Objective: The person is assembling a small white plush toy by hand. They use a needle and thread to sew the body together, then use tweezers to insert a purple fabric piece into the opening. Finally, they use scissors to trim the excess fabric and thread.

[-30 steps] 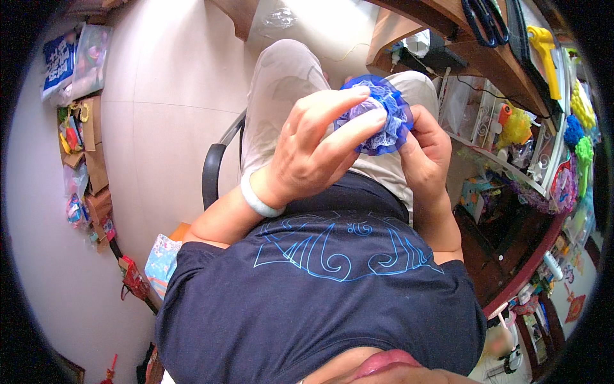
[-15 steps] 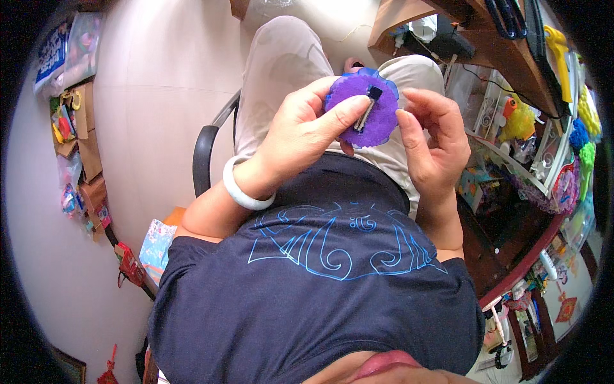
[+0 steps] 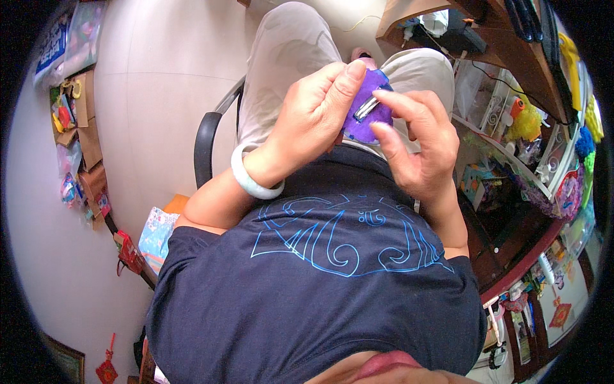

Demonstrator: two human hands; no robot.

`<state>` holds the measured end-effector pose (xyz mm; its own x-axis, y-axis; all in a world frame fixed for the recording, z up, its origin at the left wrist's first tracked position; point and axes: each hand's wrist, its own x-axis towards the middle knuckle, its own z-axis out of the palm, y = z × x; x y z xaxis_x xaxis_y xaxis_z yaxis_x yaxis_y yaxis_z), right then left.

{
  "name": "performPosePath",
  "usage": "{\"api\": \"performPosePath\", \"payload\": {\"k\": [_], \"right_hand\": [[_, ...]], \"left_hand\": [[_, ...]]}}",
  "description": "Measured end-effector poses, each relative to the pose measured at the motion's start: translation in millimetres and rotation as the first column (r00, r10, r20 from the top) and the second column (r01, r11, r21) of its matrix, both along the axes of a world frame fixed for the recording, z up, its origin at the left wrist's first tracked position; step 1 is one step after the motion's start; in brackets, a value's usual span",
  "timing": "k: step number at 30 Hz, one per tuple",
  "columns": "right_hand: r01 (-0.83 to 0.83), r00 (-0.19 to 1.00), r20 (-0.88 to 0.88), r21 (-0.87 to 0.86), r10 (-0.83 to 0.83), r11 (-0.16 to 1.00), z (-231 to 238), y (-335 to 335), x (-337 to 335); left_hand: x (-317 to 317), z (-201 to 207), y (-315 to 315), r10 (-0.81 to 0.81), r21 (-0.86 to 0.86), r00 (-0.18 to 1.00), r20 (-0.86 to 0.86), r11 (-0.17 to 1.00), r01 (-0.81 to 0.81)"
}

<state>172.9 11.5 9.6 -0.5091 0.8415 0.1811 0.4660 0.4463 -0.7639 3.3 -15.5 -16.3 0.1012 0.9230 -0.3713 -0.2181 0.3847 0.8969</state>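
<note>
My left hand (image 3: 318, 105) is closed around the left side of a purple felt hair clip (image 3: 369, 119), its thumb along the top edge. The felt disc is tilted, its back with a slim silver metal clip (image 3: 367, 109) facing up. Blue trim shows in part at its rim; the front side is hidden. At the right edge is my right hand (image 3: 422, 131), with index finger and thumb apart. The index tip lies over the upper end of the metal clip, and the thumb tip overlaps the felt lower down. A pale bangle (image 3: 246, 173) circles my left wrist.
Both hands are above my lap, between the knees in light trousers (image 3: 291, 57). A black chair armrest (image 3: 204, 144) is at the left. To the right stand a dark wooden desk (image 3: 492, 256) and a white rack (image 3: 543, 173) with a yellow plush toy (image 3: 524, 121) and craft bits.
The hair clip has turned and tilted in my left hand, so its metal clip slants the other way. My left thumb has left the metal clip for the felt's edge; my right fingers have reached the piece.
</note>
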Motion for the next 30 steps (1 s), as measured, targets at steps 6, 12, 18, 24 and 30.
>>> {"api": "performPosePath", "payload": {"k": [6,12,18,24,30], "right_hand": [[0.039,0.999,0.014,-0.077,-0.038,0.996,-7,0,-2],[0.088,0.988,-0.106,-0.231,-0.115,0.969,-15,-6,0],[0.011,0.999,-0.033,-0.237,-0.019,0.972,-12,-3,6],[0.014,0.996,-0.087,-0.156,-0.027,0.988,-21,-9,3],[0.017,0.981,-0.186,-0.201,-0.055,0.979,-26,-14,-1]], "left_hand": [[1,-1,-3,0.001,-0.029,0.987,0.163,1.000,0.004],[1,-12,-9,0.007,0.151,0.999,0.050,0.988,-0.015],[-2,-5,-10,-0.017,0.103,0.995,-0.096,0.994,0.027],[4,-6,-11,0.039,0.185,0.990,-0.134,0.983,-0.014],[-5,2,-7,0.000,0.187,0.990,-0.138,0.982,0.026]]}}
